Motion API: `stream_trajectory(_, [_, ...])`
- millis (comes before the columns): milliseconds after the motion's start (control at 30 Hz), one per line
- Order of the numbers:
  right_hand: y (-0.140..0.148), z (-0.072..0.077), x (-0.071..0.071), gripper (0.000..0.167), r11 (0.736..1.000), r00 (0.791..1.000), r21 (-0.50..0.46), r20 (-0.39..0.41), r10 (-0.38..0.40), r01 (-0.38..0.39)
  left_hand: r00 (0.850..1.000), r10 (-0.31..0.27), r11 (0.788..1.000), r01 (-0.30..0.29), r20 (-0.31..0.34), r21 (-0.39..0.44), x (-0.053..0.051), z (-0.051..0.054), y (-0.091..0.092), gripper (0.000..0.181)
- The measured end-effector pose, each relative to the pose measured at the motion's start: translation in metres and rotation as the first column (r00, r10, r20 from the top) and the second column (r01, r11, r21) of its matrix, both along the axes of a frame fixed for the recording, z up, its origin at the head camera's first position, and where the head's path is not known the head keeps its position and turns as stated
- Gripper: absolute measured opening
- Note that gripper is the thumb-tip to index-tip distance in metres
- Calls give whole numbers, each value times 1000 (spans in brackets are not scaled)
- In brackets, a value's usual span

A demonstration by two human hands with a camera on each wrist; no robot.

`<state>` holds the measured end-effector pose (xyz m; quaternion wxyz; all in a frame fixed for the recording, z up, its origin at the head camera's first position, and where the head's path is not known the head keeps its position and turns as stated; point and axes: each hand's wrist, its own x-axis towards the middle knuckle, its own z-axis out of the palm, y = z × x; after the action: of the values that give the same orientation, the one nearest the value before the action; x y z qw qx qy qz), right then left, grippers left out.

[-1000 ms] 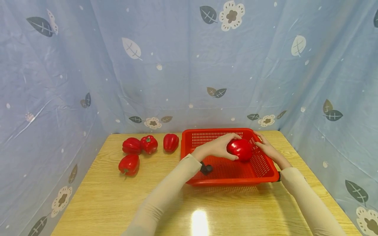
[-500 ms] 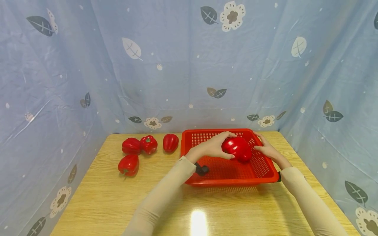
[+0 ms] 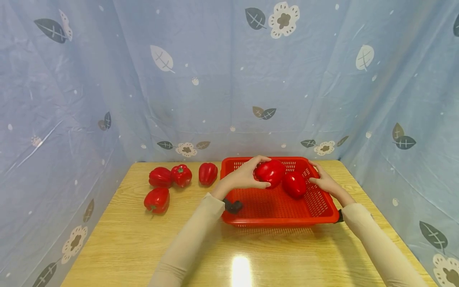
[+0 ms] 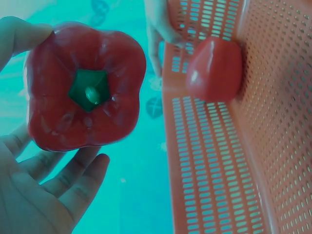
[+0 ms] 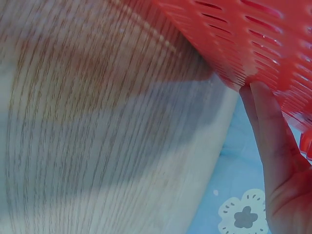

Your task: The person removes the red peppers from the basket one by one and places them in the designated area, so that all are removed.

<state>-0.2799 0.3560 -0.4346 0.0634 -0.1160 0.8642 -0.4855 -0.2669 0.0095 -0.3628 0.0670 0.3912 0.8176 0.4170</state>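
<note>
My left hand (image 3: pixel 247 175) grips a red bell pepper (image 3: pixel 271 173) over the basket, thumb on one side and fingers on the other. In the left wrist view that bell pepper (image 4: pixel 87 92) turns its green stem end to the camera. A second red bell pepper (image 3: pixel 295 184) lies inside the red plastic basket (image 3: pixel 272 220), against its right wall. At the basket's right rim, my right hand (image 3: pixel 327 181) holds on with the thumb over the inside. The right wrist view has the right hand's fingers (image 5: pixel 268 117) along the basket's slotted outer wall.
Left of the basket, several more red bell peppers lie on the wooden table (image 3: pixel 143 247): one pepper (image 3: pixel 208 173) close to the rim, and a group with a front pepper (image 3: pixel 157 200) farther left. A blue patterned curtain (image 3: pixel 201 87) surrounds the table's back and sides.
My left hand has moved left with its bell pepper, drawing apart from the second pepper, which now shows fully in the basket. The right hand has stayed at the rim.
</note>
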Motion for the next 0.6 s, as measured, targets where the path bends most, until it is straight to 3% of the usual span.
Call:
stream_trajectory(267, [-1, 0, 2, 66, 998, 998, -6, -16, -63, 63, 996, 83, 996, -84, 10, 15, 4, 2, -22, 71])
stream_trajectory(600, [-4, 2, 5, 54, 994, 993, 21, -45, -107, 108, 992, 124, 991, -123, -17, 60, 9, 1, -38, 71])
